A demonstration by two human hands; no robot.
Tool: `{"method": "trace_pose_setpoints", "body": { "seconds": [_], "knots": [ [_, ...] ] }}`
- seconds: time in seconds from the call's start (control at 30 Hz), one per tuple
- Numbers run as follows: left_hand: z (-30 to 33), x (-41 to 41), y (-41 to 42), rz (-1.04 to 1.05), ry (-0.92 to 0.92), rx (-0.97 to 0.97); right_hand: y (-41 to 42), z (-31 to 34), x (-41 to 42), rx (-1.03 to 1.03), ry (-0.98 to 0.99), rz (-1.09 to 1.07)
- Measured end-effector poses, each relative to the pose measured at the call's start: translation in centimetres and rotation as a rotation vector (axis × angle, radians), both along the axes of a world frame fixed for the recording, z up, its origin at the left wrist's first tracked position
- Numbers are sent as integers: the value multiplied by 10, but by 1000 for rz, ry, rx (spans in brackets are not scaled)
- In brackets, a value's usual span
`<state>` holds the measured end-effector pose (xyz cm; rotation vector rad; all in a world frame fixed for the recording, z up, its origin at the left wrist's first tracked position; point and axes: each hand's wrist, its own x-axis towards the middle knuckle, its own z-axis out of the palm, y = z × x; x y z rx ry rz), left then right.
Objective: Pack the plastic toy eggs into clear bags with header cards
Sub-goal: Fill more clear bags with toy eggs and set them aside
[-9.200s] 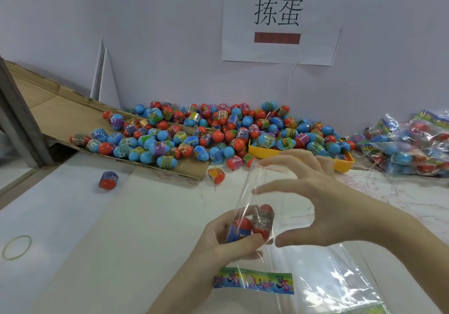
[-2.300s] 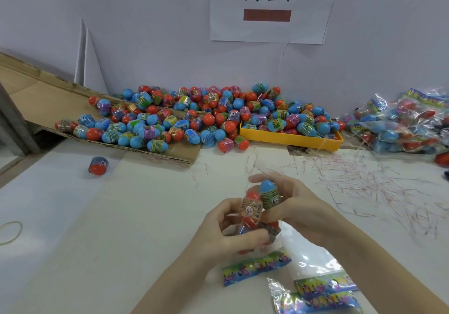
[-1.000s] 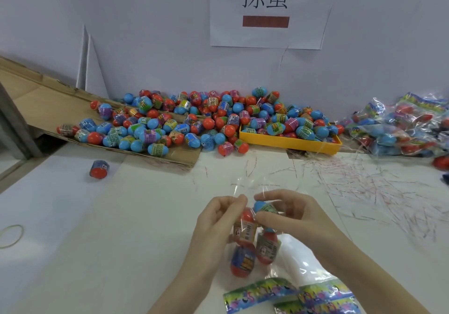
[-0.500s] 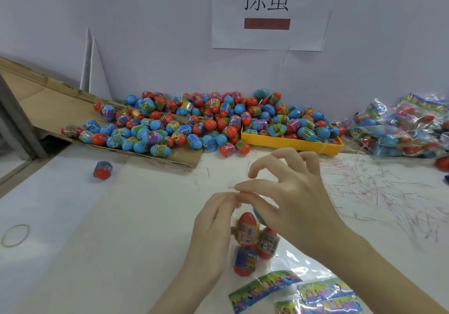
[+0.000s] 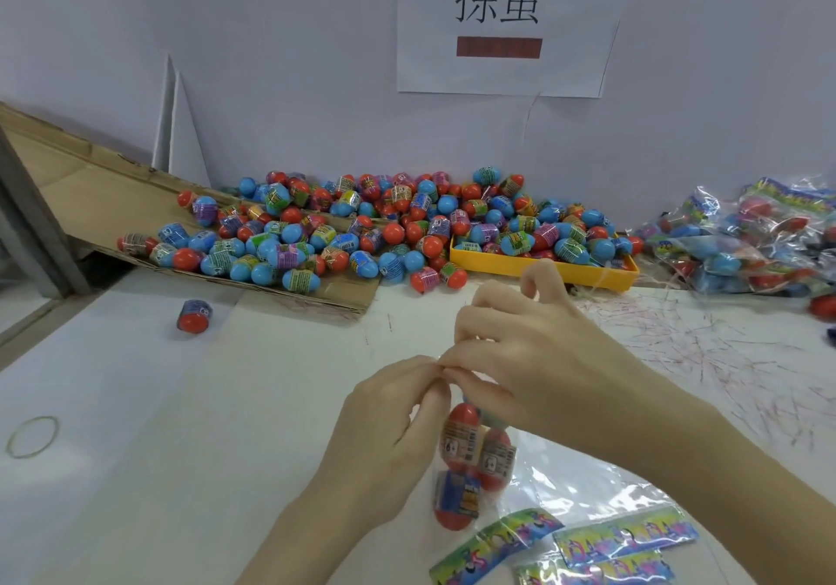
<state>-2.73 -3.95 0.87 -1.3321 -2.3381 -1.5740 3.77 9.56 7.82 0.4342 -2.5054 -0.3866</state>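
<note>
Clear bag (image 5: 468, 471) of eggs (image 5: 461, 437) hangs upright directly below left hand (image 5: 389, 421) and right hand (image 5: 529, 358), both pinching its neck together.

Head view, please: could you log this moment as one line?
stage: closing bag top | left hand: pinching clear bag top | right hand: pinching same | eggs inside

The right hand (image 5: 534, 372) covers the top of the clear bag (image 5: 466, 462) and a blue egg (image 5: 491, 419) behind the red ones, so the bag's mouth cannot be seen. Right of this bag, the header cards (image 5: 624, 539) run off the lower edge. The packed bags (image 5: 760, 240) are cut by the right edge; their print is unreadable.
</note>
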Motion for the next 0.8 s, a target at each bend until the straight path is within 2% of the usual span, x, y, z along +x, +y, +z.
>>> {"method": "trace_pose_setpoints", "body": {
  "seconds": [0.13, 0.3, 0.47, 0.6, 0.8],
  "knots": [
    [0, -2, -2, -4, 92, -31, -3, -1, 0, 170, 73, 21],
    [1, 0, -2, -10, 84, -27, -3, -3, -3, 178, 138, 19],
    [1, 1, -2, -33, 60, -11, -3, -6, -4, 42, 141, -10],
    [1, 1, -4, -74, -15, 4, 2, -4, 3, -201, -32, 63],
    [5, 5, -2, -103, -92, 28, 7, -3, -3, -267, -2, 90]
  ]
}}
